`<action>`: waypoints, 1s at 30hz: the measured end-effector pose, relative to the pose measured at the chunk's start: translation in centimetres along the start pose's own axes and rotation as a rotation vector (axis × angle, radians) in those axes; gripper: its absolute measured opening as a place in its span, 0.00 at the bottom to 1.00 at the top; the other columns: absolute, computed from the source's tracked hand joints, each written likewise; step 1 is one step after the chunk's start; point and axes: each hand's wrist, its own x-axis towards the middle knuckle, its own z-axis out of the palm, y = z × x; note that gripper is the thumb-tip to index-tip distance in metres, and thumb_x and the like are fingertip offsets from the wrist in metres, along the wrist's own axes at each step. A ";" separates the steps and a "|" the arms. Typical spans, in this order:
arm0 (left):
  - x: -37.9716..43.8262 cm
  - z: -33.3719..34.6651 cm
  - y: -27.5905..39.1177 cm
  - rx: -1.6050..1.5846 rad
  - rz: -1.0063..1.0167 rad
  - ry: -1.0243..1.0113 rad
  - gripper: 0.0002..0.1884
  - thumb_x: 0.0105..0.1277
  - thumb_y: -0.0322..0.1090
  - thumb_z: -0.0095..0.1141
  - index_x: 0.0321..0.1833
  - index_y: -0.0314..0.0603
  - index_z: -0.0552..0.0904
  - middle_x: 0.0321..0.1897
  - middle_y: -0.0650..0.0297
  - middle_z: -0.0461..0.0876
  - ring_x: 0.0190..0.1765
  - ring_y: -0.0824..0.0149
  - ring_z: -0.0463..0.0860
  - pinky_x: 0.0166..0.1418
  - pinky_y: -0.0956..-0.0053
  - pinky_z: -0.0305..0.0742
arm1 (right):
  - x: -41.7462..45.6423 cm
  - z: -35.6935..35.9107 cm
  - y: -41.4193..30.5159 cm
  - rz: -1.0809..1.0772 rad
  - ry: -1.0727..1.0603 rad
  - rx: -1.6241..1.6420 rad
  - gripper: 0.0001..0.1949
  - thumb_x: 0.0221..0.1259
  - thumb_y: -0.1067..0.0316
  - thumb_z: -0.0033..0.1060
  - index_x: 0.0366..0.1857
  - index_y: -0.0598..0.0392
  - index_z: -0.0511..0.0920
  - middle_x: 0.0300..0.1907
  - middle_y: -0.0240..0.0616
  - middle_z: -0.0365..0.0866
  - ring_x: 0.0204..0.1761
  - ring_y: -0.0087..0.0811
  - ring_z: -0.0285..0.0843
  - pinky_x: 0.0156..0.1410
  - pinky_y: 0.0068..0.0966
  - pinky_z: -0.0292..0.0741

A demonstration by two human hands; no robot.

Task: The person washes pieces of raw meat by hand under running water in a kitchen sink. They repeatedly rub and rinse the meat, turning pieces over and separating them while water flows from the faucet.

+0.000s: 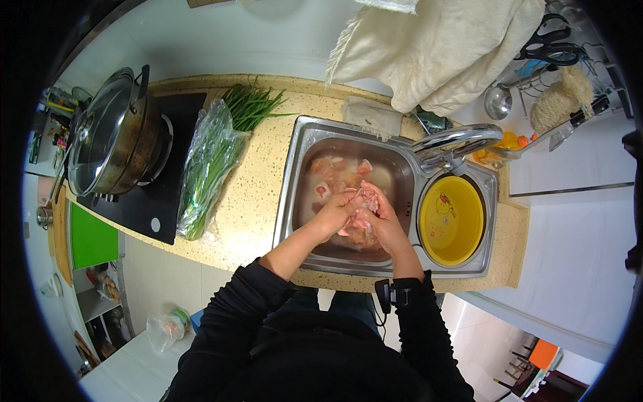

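Over the large basin of a stainless steel sink (289, 201), my left hand (339, 213) and my right hand (384, 216) are both gripping a piece of raw pink meat (369, 203). Its shape is partly hidden by my fingers. Below them, cloudy water (389, 161) fills part of the basin. Several more raw meat pieces (331, 168) lie in that water, some with pale bone or fat showing. To the right, a yellow plastic bowl (452, 221) with a cartoon duck print sits in the small round basin.
A chrome faucet (457, 135) arches behind the basins. Left of the sink lie green chives (216, 171) in a plastic bag. Farther left, a lidded steel pot (118, 135) stands on a black cooktop (161, 201). A cream towel (432, 50) hangs above; scissors (552, 42) hang at upper right.
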 end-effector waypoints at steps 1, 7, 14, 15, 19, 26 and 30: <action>0.1 -0.1 -0.2 0.008 -0.003 -0.004 0.16 0.71 0.46 0.43 0.49 0.41 0.76 0.18 0.73 0.68 0.19 0.82 0.64 0.17 0.86 0.63 | 0.2 -0.1 0.5 -0.023 0.010 -0.014 0.25 0.61 0.78 0.51 0.62 0.48 0.62 0.52 0.32 0.69 0.45 0.21 0.71 0.42 0.16 0.74; 0.1 0.4 0.4 -0.092 0.006 -0.039 0.16 0.72 0.45 0.42 0.45 0.41 0.77 0.17 0.74 0.68 0.18 0.82 0.62 0.15 0.86 0.60 | -0.3 0.2 0.5 0.052 0.091 -0.019 0.20 0.62 0.75 0.52 0.58 0.48 0.64 0.42 0.30 0.71 0.26 0.15 0.66 0.25 0.12 0.65; 0.6 -0.5 -1.2 -0.234 -0.006 -0.033 0.14 0.71 0.44 0.43 0.40 0.40 0.77 0.14 0.74 0.65 0.16 0.81 0.60 0.15 0.86 0.57 | -0.3 1.0 0.6 0.008 0.095 -0.019 0.15 0.66 0.69 0.50 0.54 0.50 0.66 0.37 0.29 0.71 0.24 0.15 0.65 0.27 0.12 0.65; 0.3 0.0 -0.6 -0.224 -0.015 -0.027 0.14 0.71 0.44 0.44 0.39 0.41 0.77 0.14 0.74 0.64 0.16 0.81 0.60 0.15 0.86 0.57 | -0.1 0.7 0.9 -0.059 0.120 -0.069 0.12 0.67 0.68 0.48 0.53 0.51 0.67 0.38 0.29 0.71 0.26 0.15 0.66 0.30 0.13 0.67; 0.2 0.1 -0.5 -0.221 -0.001 -0.042 0.14 0.71 0.44 0.44 0.36 0.42 0.76 0.12 0.75 0.61 0.15 0.81 0.59 0.15 0.85 0.55 | 0.7 -0.2 1.6 -0.194 0.139 -0.293 0.11 0.70 0.62 0.44 0.48 0.55 0.72 0.39 0.30 0.73 0.34 0.17 0.70 0.41 0.14 0.69; 0.4 -0.5 -1.1 -0.252 -0.005 0.015 0.14 0.72 0.43 0.43 0.35 0.41 0.75 0.13 0.73 0.64 0.15 0.81 0.60 0.15 0.84 0.56 | 0.2 -0.8 -0.2 0.144 0.127 -0.138 0.17 0.69 0.62 0.45 0.59 0.54 0.69 0.48 0.33 0.74 0.46 0.20 0.71 0.48 0.16 0.70; 1.1 -0.5 -2.0 -0.313 0.032 0.034 0.14 0.73 0.41 0.41 0.36 0.40 0.75 0.14 0.72 0.68 0.15 0.80 0.63 0.16 0.84 0.58 | -0.5 0.2 0.4 0.067 0.047 -0.159 0.19 0.69 0.64 0.45 0.62 0.53 0.64 0.55 0.35 0.69 0.48 0.21 0.71 0.51 0.16 0.69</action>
